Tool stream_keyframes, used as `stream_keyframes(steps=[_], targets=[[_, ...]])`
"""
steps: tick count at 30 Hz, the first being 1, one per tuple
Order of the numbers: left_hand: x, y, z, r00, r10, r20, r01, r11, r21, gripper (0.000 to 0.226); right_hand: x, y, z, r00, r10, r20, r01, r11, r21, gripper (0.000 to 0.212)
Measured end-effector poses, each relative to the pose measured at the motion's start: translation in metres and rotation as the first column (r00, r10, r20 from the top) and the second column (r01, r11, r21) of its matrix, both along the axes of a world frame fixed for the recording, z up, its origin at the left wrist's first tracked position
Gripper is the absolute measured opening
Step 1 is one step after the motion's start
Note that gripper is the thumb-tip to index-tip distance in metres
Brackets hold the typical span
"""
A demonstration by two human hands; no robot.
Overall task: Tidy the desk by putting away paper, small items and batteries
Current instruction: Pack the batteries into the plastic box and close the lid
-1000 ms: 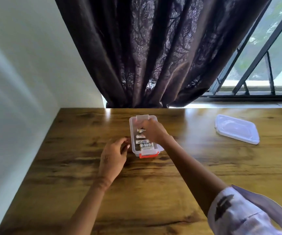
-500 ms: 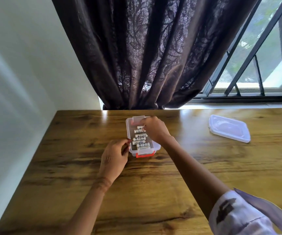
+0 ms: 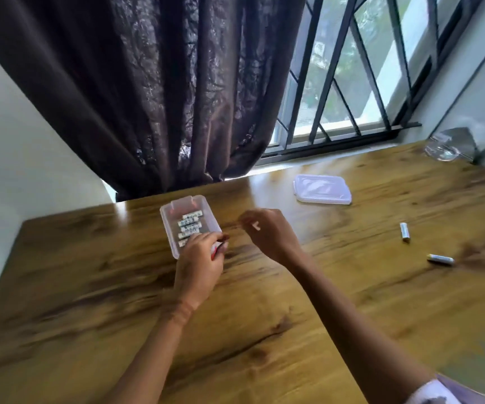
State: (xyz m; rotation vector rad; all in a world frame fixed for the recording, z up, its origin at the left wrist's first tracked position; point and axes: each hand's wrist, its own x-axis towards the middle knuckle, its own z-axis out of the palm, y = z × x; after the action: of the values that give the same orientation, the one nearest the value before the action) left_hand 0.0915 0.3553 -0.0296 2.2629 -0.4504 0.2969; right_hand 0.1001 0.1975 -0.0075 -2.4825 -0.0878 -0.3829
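On the brown wooden desk, the left hand at centre frame grips the near, red-latched end of the small clear plastic box, where a row of white labelled batteries lies crosswise. Just right of the box the right hand hovers with its fingers loosely curled and nothing plainly in them, though it is blurred. Further right lie one loose silver-white battery and another, well apart from the box, with the clear rectangular plastic lid beyond, before the dark brown curtain.
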Motion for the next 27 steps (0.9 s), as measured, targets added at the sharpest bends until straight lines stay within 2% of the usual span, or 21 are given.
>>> stream_keyframes(steps=[6,10,17,21,27], targets=[[-0.013,-0.055,-0.001,0.992,-0.126,0.024,0.125,0.991,0.049,0.019,-0.043,-0.057,0.001,0.991,-0.131,0.031,0.123,0.976,0.178,0.009],[-0.025,-0.113,0.002,0.984,-0.177,0.022,0.176,0.983,0.05,0.022,-0.071,-0.116,-0.008,0.976,-0.217,-0.002,0.213,0.957,0.195,0.01],[-0.039,-0.226,-0.015,0.959,-0.281,-0.043,0.283,0.956,0.07,0.018,-0.123,-0.237,-0.032,0.924,-0.375,-0.077,0.378,0.926,0.016,0.014],[-0.049,-0.286,-0.023,0.94,-0.328,-0.095,0.335,0.939,0.079,0.022,-0.143,-0.303,-0.05,0.876,-0.465,-0.13,0.451,0.884,-0.123,0.03],[-0.056,-0.346,-0.024,0.918,-0.339,-0.207,0.361,0.929,0.081,0.024,-0.154,-0.35,-0.064,0.852,-0.458,-0.254,0.417,0.887,-0.2,0.041]])
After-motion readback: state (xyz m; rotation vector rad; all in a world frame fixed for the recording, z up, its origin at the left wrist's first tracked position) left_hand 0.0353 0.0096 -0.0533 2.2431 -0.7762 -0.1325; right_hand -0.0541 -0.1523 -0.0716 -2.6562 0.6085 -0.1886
